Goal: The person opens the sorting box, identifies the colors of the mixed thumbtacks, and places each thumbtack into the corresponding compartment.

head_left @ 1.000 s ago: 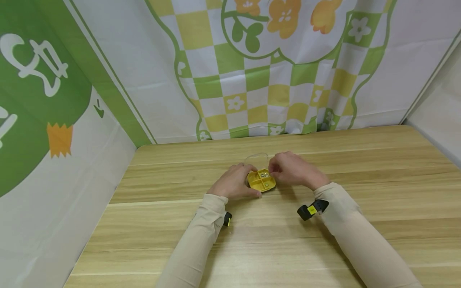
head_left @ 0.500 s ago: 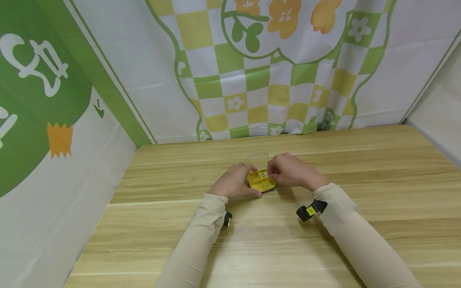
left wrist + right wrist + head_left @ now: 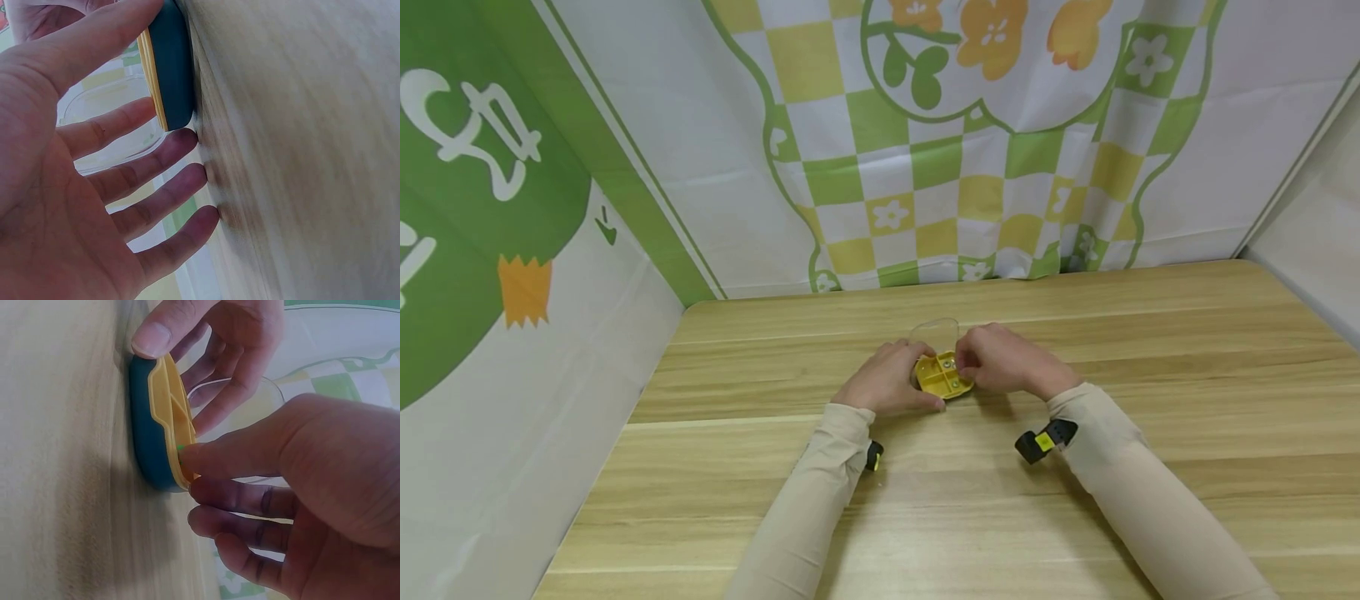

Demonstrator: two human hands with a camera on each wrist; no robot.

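A small box with a yellow divided inside and a dark blue-green outside, a pill box by its look [image 3: 934, 382], stands on the table with its clear lid [image 3: 936, 322] raised at the back. My left hand [image 3: 889, 379] holds its left side between thumb and index finger; the other left fingertips touch the tabletop. My right hand [image 3: 1006, 358] has its thumb and index finger at the right compartments. A bit of green [image 3: 180, 448] shows beside that thumb; whether the fingers pinch it is hidden. Small round pieces [image 3: 947, 364] lie in the right-side compartments.
The wood-grain table [image 3: 737, 467] runs back to a checked, flowered curtain [image 3: 932, 192]. Printed cloth [image 3: 550, 375] hangs on the left, and a pale wall [image 3: 1307, 208] stands on the right. Each wrist wears a black strap [image 3: 1047, 441].
My right hand has shifted slightly toward me and left, its fingertips now further over the right compartments and covering a small piece there. The left hand and the box stay put.
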